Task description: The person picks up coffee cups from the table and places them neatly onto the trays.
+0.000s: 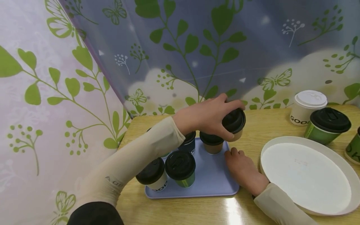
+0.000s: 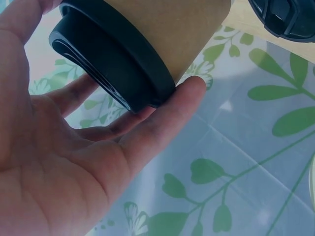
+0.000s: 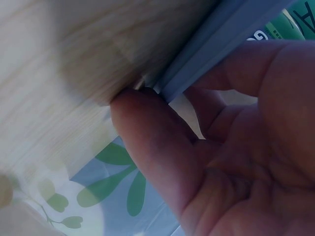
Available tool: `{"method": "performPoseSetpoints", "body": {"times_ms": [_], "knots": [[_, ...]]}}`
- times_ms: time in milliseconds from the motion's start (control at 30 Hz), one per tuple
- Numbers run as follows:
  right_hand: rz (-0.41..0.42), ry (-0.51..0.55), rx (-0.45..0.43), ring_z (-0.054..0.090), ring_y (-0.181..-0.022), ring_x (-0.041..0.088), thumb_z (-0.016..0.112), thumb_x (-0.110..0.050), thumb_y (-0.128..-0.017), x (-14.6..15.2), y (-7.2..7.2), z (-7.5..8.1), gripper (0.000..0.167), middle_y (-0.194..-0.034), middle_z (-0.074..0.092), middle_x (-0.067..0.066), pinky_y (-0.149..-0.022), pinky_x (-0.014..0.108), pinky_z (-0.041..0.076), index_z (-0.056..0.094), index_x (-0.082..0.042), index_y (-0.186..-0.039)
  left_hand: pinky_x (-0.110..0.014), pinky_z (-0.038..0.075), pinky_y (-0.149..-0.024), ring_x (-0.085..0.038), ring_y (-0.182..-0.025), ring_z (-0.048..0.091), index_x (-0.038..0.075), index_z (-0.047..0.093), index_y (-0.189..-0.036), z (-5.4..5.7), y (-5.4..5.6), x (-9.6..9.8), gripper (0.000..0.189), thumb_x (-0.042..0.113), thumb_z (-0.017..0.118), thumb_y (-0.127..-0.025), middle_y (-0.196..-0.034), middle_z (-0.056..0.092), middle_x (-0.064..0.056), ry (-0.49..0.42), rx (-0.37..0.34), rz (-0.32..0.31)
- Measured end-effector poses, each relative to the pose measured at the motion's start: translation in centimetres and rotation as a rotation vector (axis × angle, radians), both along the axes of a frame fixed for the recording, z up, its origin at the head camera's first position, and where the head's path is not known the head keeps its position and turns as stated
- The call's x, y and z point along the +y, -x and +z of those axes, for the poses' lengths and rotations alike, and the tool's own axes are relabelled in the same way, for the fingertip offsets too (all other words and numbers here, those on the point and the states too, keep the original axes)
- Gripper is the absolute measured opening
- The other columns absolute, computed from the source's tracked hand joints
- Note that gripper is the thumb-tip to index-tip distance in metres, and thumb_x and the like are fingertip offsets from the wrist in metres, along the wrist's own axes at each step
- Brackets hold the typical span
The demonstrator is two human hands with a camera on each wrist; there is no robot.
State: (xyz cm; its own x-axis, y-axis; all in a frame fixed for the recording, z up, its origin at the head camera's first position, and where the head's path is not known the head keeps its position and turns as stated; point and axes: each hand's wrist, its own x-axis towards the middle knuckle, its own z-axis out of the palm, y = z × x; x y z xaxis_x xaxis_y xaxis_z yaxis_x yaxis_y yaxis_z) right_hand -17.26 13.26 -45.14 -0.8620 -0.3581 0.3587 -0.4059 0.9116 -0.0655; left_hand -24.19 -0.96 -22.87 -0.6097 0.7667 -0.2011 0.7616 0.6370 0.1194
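Observation:
My left hand (image 1: 209, 116) grips a brown paper cup (image 1: 238, 135) by its black lid (image 2: 106, 51), tilted over the tray's back right corner. In the left wrist view, the fingers spread round the lid. My right hand (image 1: 244, 170) holds the right edge of a lilac rectangular tray (image 1: 212, 175); the right wrist view shows the rim between its fingers. On the tray are another brown cup (image 1: 212, 148), a dark blue cup (image 1: 189, 146), a green cup (image 1: 186, 181) and a white cup (image 1: 159, 186), all black-lidded. My left forearm partly hides the cups behind it.
A large round white tray (image 1: 306, 178) lies to the right on the wooden table (image 1: 208, 211). Beyond it stand a white-lidded cup (image 1: 303, 111), a black-lidded green cup (image 1: 322, 132) and another green cup (image 1: 355, 148) at the frame edge. Patterned cloth (image 1: 180, 62) rises behind the table.

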Motion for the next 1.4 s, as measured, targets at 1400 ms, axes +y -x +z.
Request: {"method": "performPoseSetpoints", "body": {"times_ms": [1400], "knots": [[-0.045, -0.056, -0.219, 0.053, -0.072, 0.033, 0.059, 0.003, -0.098, -0.2, 0.1, 0.9, 0.015, -0.087, 0.047, 0.017, -0.053, 0.045, 0.052, 0.060, 0.007, -0.112, -0.032, 0.050, -0.081, -0.019, -0.095, 0.059, 0.030, 0.042, -0.153, -0.9, -2.4, -3.4, 0.077, 0.048, 0.078, -0.088, -0.132, 0.046, -0.011, -0.010, -0.064, -0.053]]}}
